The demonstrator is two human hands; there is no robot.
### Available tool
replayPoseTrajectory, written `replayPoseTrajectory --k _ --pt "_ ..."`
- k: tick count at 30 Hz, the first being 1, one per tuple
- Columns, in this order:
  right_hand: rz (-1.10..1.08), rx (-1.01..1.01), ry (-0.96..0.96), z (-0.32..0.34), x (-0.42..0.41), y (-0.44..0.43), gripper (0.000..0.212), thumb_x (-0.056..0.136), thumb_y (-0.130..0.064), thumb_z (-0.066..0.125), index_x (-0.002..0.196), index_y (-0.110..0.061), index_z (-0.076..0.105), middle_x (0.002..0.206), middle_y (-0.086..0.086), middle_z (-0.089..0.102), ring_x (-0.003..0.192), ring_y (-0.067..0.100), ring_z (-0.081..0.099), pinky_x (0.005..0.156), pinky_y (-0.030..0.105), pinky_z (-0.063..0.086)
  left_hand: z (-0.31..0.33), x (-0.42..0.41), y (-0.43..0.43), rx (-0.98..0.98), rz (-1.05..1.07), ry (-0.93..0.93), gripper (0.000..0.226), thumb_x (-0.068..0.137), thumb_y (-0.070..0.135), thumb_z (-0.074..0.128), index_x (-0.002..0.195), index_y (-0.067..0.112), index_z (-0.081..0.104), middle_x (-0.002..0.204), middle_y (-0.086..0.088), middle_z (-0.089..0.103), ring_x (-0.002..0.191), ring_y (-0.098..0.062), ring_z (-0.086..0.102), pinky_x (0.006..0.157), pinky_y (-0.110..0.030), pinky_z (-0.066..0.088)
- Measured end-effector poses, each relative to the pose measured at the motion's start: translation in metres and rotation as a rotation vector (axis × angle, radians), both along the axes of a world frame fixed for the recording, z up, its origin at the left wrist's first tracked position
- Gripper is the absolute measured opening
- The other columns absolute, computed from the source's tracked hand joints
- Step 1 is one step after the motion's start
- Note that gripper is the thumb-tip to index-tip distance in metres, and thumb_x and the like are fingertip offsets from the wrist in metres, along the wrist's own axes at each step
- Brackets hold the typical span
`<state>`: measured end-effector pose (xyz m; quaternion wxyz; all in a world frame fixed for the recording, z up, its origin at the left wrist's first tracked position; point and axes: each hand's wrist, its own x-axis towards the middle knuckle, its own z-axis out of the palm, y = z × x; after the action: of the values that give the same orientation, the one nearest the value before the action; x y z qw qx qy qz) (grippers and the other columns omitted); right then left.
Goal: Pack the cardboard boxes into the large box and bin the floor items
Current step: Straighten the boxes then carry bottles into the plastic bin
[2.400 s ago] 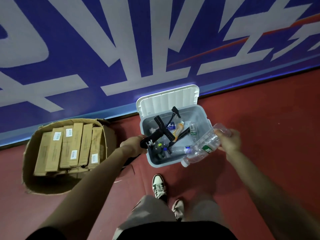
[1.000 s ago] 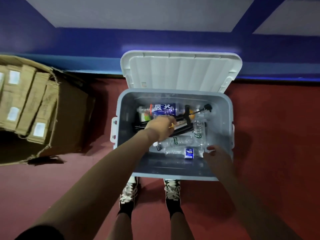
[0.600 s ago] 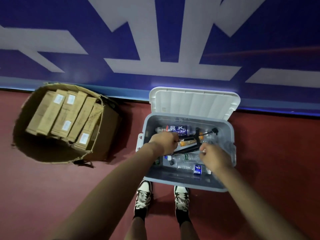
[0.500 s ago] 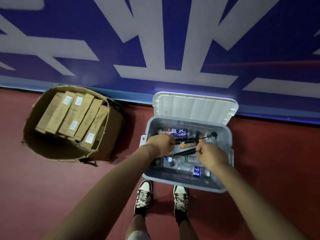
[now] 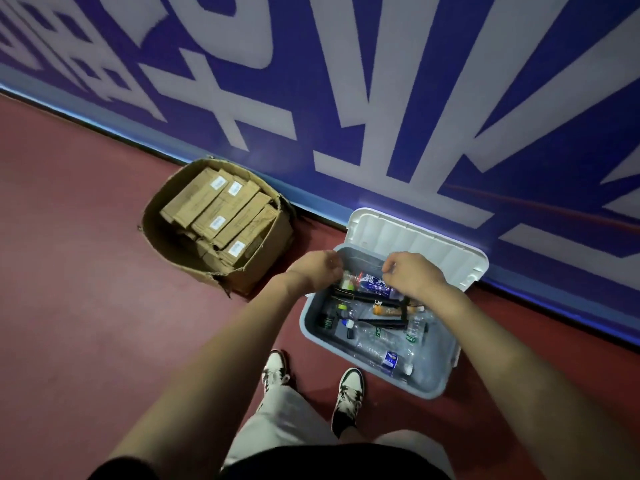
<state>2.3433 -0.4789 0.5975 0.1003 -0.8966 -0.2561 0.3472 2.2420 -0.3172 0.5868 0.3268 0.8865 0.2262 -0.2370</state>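
Bottles [image 5: 376, 289], pump [image 5: 367, 300] in bin [image 5: 306, 311]; cardboard boxes [image 5: 221, 209] in large box [image 5: 258, 259], leftward. Left hand [image 5: 317, 271], right hand [image 5: 412, 277] loosely curled, empty, over bin's far edge. Lid [image 5: 415, 240] just beyond hands, long axis along wall [image 5: 346, 98].

Large box [image 5: 263, 251] and packed boxes [image 5: 221, 209]: matt brown cardboard, paper labels; bin [image 5: 377, 379]: smooth grey plastic, ribbed white lid [image 5: 415, 237]; bottles [image 5: 381, 341]: clear glossy plastic; floor [image 5: 86, 306]: matt red.

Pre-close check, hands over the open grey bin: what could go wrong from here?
The black hand pump lies atop the clear plastic bottles in the grey plastic bin; it could foul the white hinged lid on closing. The large cardboard box has a torn front wall, so its brown cartons might spill if moved.
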Motion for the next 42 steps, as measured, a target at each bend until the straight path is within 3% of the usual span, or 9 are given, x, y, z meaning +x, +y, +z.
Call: replayPoseTrajectory --k 9,15,23,31,36,38,42 --pt "0.217 0.015 -0.082 0.041 -0.055 0.058 0.012 0.086 -0.020 0.054 0.092 -0.024 0.063 0.106 -0.002 0.066 0.095 0.019 0.060 0.080 0.031 0.049 0.037 -0.089 0.038 0.049 0.135 0.014 0.029 0.089 0.027 0.052 0.113 0.013 0.061 0.114 -0.007 0.064 0.104 -0.023 0.058 0.088 -0.032 0.046" --pt "0.272 0.059 -0.102 0.063 -0.115 0.102 0.008 0.086 -0.021 0.055 0.083 -0.028 0.060 0.104 -0.004 0.067 0.097 0.017 0.061 0.087 0.035 0.051 0.067 -0.156 0.075 0.063 0.170 -0.027 0.024 0.091 0.022 0.051 0.111 0.015 0.062 0.113 -0.005 0.063 0.105 -0.022 0.057 0.081 -0.026 0.042" --pt "0.412 0.069 -0.131 0.084 -0.207 0.173 0.006 0.087 -0.023 0.057 0.090 -0.025 0.062 0.101 -0.001 0.065 0.093 0.018 0.061 0.081 0.032 0.051 0.088 -0.269 0.134 0.106 0.256 -0.075 0.024 0.091 0.026 0.052 0.111 0.017 0.061 0.113 -0.007 0.063 0.102 -0.023 0.059 0.088 -0.036 0.051" --pt "0.611 0.064 -0.175 0.093 -0.296 0.259 0.008 0.085 -0.025 0.059 0.091 -0.026 0.065 0.103 -0.001 0.065 0.099 0.020 0.060 0.084 0.032 0.049 0.097 -0.388 0.187 0.114 0.403 -0.103 0.025 0.092 0.022 0.052 0.113 0.012 0.062 0.114 -0.008 0.064 0.103 -0.022 0.059 0.086 -0.032 0.046" --pt "0.718 0.055 -0.180 0.092 -0.343 0.322 0.008 0.083 -0.025 0.058 0.088 -0.029 0.063 0.093 -0.004 0.065 0.089 0.017 0.060 0.076 0.028 0.047 0.097 -0.448 0.227 0.103 0.543 -0.106 0.026 0.093 0.021 0.051 0.116 0.011 0.061 0.115 -0.007 0.064 0.097 -0.019 0.057 0.085 -0.029 0.044" --pt "0.780 0.061 -0.173 0.086 -0.360 0.352 0.007 0.083 -0.024 0.058 0.086 -0.029 0.062 0.098 -0.003 0.067 0.091 0.018 0.062 0.079 0.031 0.051 0.095 -0.471 0.245 0.092 0.601 -0.100 0.026 0.094 0.022 0.051 0.115 0.012 0.061 0.115 -0.007 0.064 0.096 -0.019 0.057 0.086 -0.029 0.044" --pt "0.910 0.066 -0.153 0.079 -0.399 0.423 0.017 0.085 -0.024 0.058 0.100 -0.022 0.066 0.104 -0.002 0.065 0.099 0.020 0.061 0.077 0.030 0.048 0.089 -0.518 0.289 0.070 0.731 -0.060 0.026 0.093 0.021 0.051 0.115 0.012 0.061 0.116 -0.008 0.064 0.104 -0.024 0.059 0.086 -0.028 0.044"
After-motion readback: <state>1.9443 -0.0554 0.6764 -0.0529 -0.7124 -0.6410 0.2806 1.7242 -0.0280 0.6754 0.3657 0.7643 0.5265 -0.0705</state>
